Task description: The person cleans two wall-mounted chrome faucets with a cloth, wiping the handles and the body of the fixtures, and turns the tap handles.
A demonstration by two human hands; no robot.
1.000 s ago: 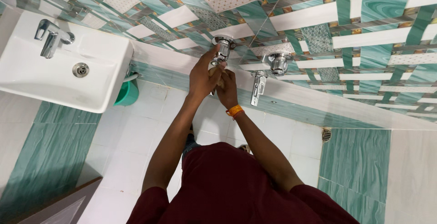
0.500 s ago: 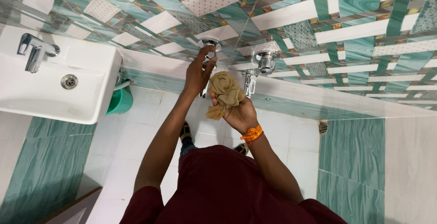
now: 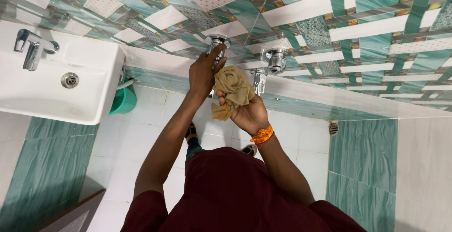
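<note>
My left hand point(image 3: 203, 72) reaches up to a chrome wall tap point(image 3: 216, 43) and its fingers wrap the tap's body. Beside it, my right hand point(image 3: 249, 114) holds a crumpled tan cloth point(image 3: 233, 90), palm turned up, just below and to the right of that tap. An orange thread band circles my right wrist. A second chrome tap point(image 3: 275, 60) sticks out of the patterned green and white tiled wall further right, with a spout hanging below it.
A white washbasin point(image 3: 89, 79) with a chrome faucet point(image 3: 33, 48) and drain is fixed at the left. A green bucket point(image 3: 123, 101) sits under it. White floor tiles lie below, with a floor drain point(image 3: 333, 128) at the right.
My right hand came off the tap and turned palm up, showing the tan cloth bunched in it. The view shifted closer to the taps and slightly right.
</note>
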